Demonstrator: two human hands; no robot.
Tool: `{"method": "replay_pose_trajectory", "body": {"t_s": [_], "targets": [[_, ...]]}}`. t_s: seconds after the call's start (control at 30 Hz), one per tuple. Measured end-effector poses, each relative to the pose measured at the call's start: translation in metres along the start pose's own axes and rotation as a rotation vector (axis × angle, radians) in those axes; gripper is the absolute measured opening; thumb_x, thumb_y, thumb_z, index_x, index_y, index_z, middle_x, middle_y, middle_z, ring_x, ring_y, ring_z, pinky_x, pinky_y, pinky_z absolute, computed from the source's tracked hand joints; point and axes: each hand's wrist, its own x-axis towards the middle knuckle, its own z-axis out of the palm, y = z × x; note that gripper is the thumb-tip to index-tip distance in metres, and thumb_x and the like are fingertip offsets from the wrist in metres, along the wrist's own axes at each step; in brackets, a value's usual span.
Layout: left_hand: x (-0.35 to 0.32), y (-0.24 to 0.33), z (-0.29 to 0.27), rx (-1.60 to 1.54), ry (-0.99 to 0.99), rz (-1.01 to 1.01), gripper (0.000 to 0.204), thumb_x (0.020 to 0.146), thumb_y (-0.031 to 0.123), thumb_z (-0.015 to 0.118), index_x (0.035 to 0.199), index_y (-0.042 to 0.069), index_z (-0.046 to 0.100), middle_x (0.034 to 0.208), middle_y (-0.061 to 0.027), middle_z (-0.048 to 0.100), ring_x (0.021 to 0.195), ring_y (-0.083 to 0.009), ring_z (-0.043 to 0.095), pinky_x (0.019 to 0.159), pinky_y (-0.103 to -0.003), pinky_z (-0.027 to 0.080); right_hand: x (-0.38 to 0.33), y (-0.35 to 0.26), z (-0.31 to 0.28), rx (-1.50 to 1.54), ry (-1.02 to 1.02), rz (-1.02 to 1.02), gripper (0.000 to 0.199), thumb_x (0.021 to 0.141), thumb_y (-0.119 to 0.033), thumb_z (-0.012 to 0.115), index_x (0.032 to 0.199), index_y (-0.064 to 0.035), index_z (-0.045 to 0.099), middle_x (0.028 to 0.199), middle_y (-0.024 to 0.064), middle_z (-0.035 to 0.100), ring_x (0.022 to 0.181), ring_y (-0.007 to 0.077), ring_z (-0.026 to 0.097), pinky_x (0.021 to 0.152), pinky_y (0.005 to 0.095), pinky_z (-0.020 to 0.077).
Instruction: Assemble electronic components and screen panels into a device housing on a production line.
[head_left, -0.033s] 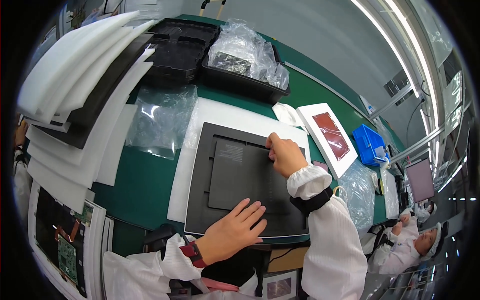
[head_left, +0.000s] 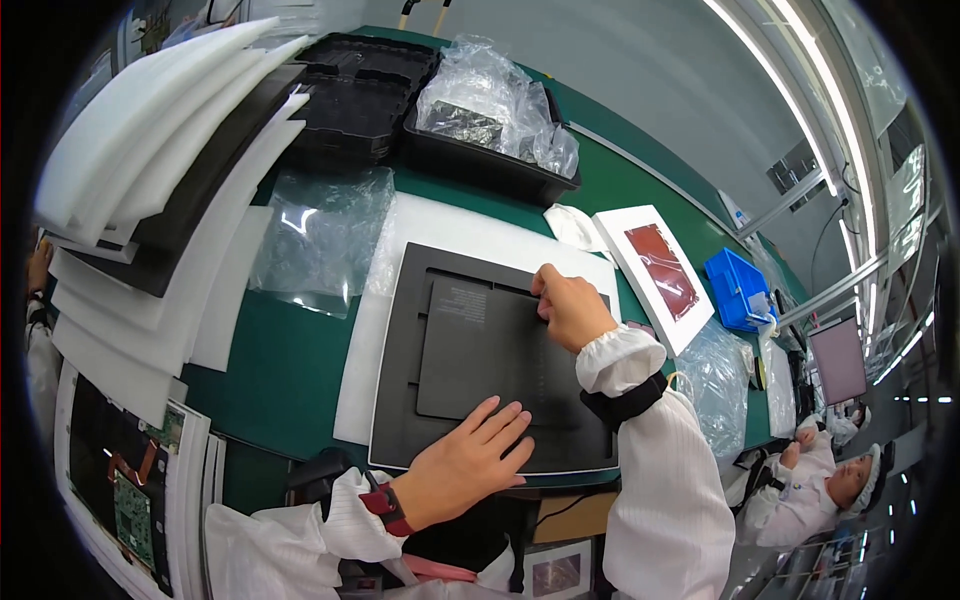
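A flat dark grey panel with a raised rectangular centre (head_left: 480, 350), like the back cover of a device, lies on a sheet of white foam (head_left: 357, 405). Faint small print marks the upper part of its raised area. My left hand (head_left: 465, 462) rests on the panel's near edge, fingers spread and flat. On the far right part of the panel is my right hand (head_left: 572, 308), its fingers curled and pinched together against the surface. Whatever those fingertips may hold is hidden beneath them.
Foam sheets (head_left: 160, 130) stand stacked on the left, above panels with a circuit board (head_left: 133, 515). Black trays (head_left: 350, 110), one with bagged parts (head_left: 490, 105), sit at the back. To the right are a white-framed red sheet (head_left: 660, 270), a blue bin (head_left: 737, 290) and a co-worker (head_left: 800, 500).
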Motion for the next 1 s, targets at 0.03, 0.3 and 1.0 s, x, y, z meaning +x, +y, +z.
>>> {"method": "replay_pose_trajectory", "body": {"t_s": [0.03,0.3,1.0], "targets": [[0.0,0.0,0.001,0.01,0.003,-0.008,0.043,0.079,0.035,0.062,0.106,0.002,0.055,0.12,-0.0158,0.052,0.12,-0.0295,0.044,0.105,-0.043,0.031,0.001,0.001,-0.002,0.027,-0.056,0.026,0.022,0.076,0.005,0.056,0.095,-0.0012,0.049,0.074,0.0142,0.062,0.075,0.032,0.061,0.068,0.0365,0.0471],[-0.002,0.001,0.0,-0.023,0.01,-0.003,0.043,0.08,0.032,0.062,0.107,0.0,0.053,0.12,-0.018,0.051,0.121,-0.031,0.043,0.105,-0.043,0.029,-0.003,0.014,-0.015,0.31,-0.056,0.03,0.016,0.089,-0.013,0.054,0.098,-0.0002,0.054,0.086,0.0135,0.063,0.082,0.024,0.06,0.076,0.031,0.0455],[0.017,0.011,-0.011,-0.024,-0.062,-0.027,0.041,0.075,0.031,0.07,0.103,0.003,0.06,0.125,-0.018,0.048,0.122,-0.0355,0.04,0.103,-0.042,0.034,-0.055,0.141,-0.05,1.352,0.968,0.6,0.033,0.08,-0.001,0.064,0.108,0.0057,0.047,0.094,0.0169,0.059,0.084,0.028,0.063,0.07,0.0458,0.0555]]}}
